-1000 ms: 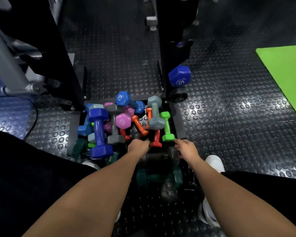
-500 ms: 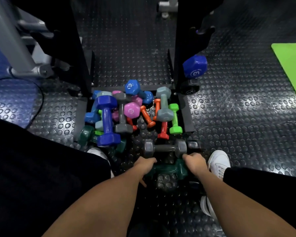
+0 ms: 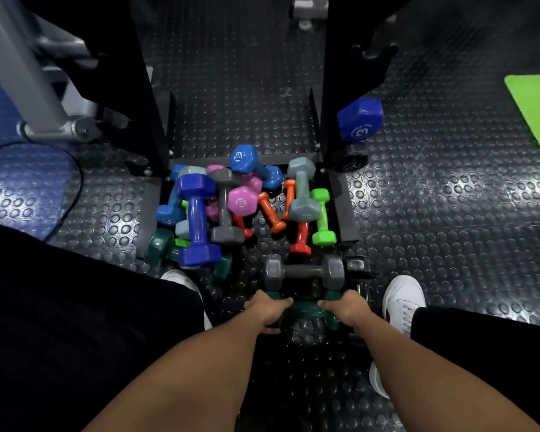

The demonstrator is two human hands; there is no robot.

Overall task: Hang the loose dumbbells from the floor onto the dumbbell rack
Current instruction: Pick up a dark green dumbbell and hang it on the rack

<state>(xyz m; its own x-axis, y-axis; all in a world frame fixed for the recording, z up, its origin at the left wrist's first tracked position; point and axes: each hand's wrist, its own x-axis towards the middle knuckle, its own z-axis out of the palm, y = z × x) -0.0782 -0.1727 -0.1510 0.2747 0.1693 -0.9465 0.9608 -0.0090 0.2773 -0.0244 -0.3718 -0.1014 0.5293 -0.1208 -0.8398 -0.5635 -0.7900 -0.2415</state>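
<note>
Both hands on the dark green dumbbell [image 3: 306, 308].
We see it lying crosswise on the floor [image 3: 449, 213]; left hand [image 3: 267, 310] and right hand [image 3: 345, 308] grip its ends.

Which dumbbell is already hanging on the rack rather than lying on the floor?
The dark blue dumbbell marked 3, held up on the rack's right upright. Every other dumbbell lies on the floor in the pile or by the hands.
</note>
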